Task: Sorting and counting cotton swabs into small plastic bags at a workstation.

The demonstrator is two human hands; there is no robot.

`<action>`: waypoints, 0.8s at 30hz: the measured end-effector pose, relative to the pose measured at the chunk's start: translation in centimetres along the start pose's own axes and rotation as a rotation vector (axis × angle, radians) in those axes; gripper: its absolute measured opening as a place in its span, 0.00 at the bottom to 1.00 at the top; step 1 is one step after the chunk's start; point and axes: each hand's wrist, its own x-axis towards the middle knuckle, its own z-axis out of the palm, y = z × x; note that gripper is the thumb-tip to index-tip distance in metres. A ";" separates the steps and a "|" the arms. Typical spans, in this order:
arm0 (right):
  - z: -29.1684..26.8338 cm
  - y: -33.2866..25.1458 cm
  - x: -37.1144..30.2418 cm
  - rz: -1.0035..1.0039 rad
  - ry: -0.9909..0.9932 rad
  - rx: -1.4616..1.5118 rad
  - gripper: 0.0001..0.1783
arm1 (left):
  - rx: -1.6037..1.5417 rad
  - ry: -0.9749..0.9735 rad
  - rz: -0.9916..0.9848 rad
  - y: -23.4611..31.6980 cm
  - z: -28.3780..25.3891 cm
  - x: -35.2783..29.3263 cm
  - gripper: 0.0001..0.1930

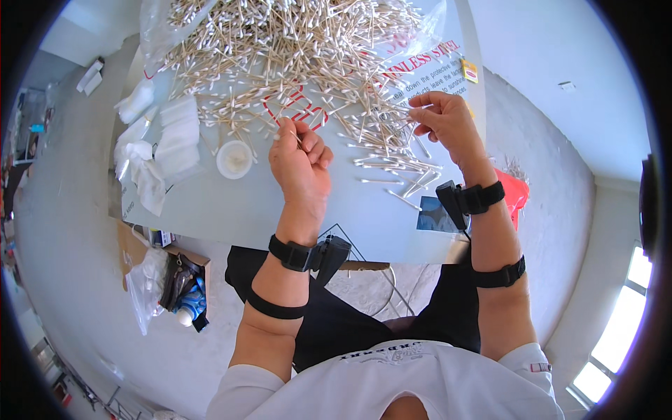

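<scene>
We see tan cotton swabs [280, 45] tipped white, a pale grey tabletop [231, 206] printed red and black, black wrist straps [282, 250], a white shirt [420, 385]

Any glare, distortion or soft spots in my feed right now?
Head view: the window at lower right is blown out to white; the rim falls to black with purplish fringing, and the table edges bow; the left hand and right hand look evenly lit, but individual cotton swabs are hard to separate in the pile.

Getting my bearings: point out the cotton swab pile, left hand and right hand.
Cotton swab pile [280, 43], head view: its middle.
Left hand [301, 166], head view: its middle.
Right hand [451, 127], head view: its middle.
</scene>
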 end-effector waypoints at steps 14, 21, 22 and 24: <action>-0.2 3.3 1.0 -0.345 0.241 -0.517 0.12 | -0.009 0.011 0.015 -0.1 -0.2 0.2 0.15; 1.4 2.1 0.8 -0.345 0.032 -0.498 0.12 | -0.012 -0.009 0.014 -0.1 -0.4 0.4 0.15; 1.4 2.0 0.8 -0.346 0.032 -0.499 0.12 | -0.009 -0.007 0.016 -0.1 -0.4 0.3 0.15; 1.5 1.7 0.9 -0.391 0.019 -0.466 0.12 | -0.007 -0.006 0.018 -0.1 -0.3 0.3 0.15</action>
